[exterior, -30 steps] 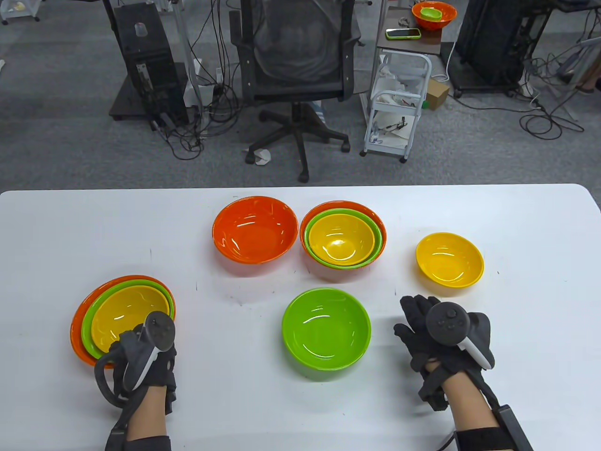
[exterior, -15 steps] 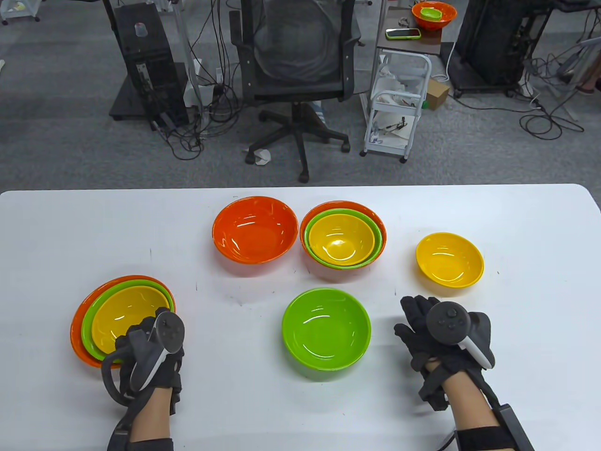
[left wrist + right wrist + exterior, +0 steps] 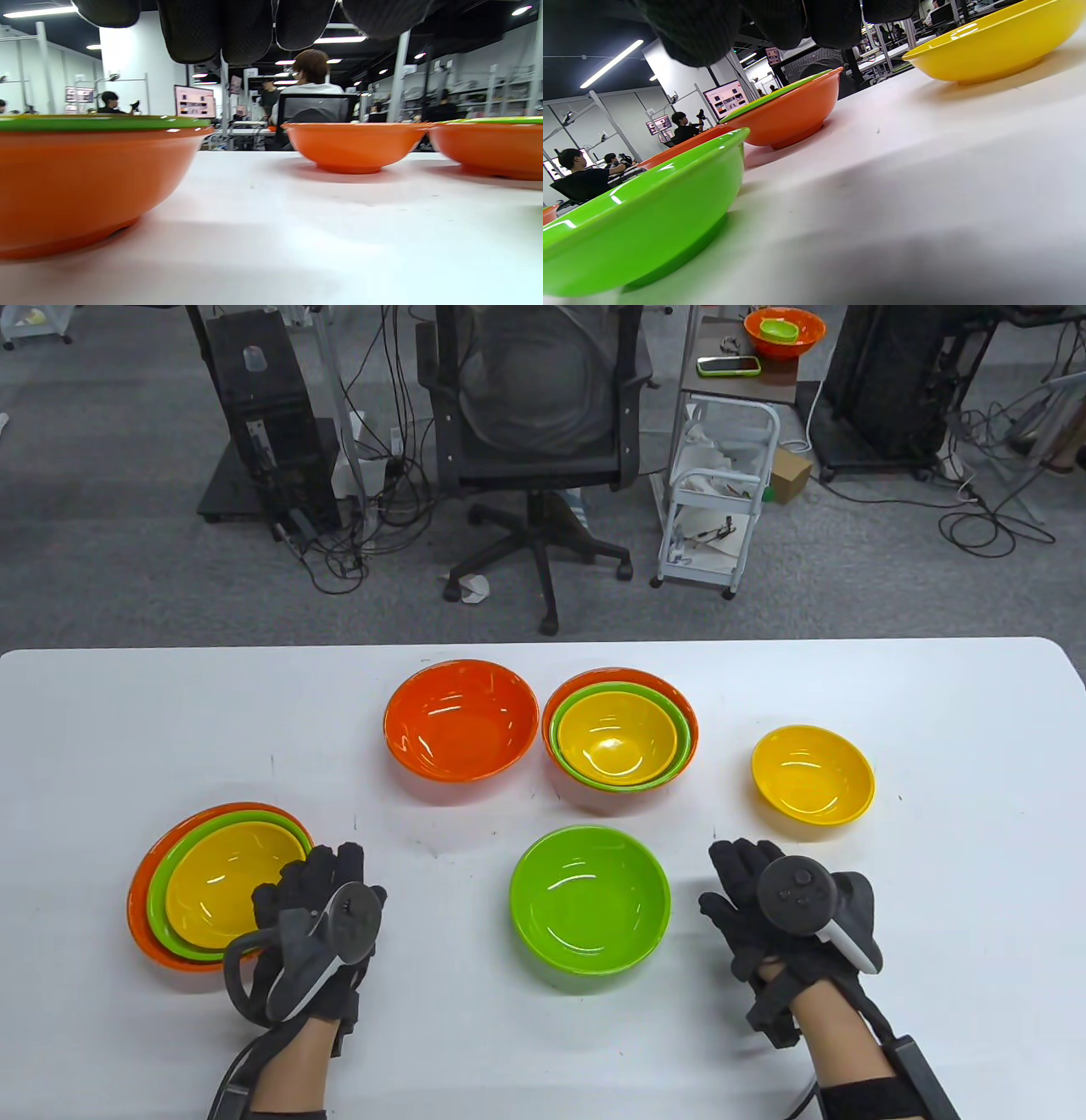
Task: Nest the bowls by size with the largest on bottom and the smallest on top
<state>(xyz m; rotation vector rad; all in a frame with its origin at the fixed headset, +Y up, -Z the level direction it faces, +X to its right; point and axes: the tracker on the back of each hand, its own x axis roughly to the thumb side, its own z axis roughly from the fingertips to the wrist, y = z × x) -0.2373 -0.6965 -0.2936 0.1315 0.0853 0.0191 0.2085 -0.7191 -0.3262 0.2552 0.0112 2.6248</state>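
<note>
Three bowls lie loose on the white table: a large orange bowl, a green bowl and a small yellow bowl. A nested stack of orange, green and yellow bowls stands at the middle. A second nested stack sits at the front left. My left hand lies open and empty just right of that stack, which shows in the left wrist view. My right hand lies open and empty between the green bowl and the yellow bowl.
Beyond the table's far edge stand an office chair, a white cart and cables on the floor.
My left hand has come off the front-left stack, moved right and spread its fingers. My right hand has shifted slightly left.
</note>
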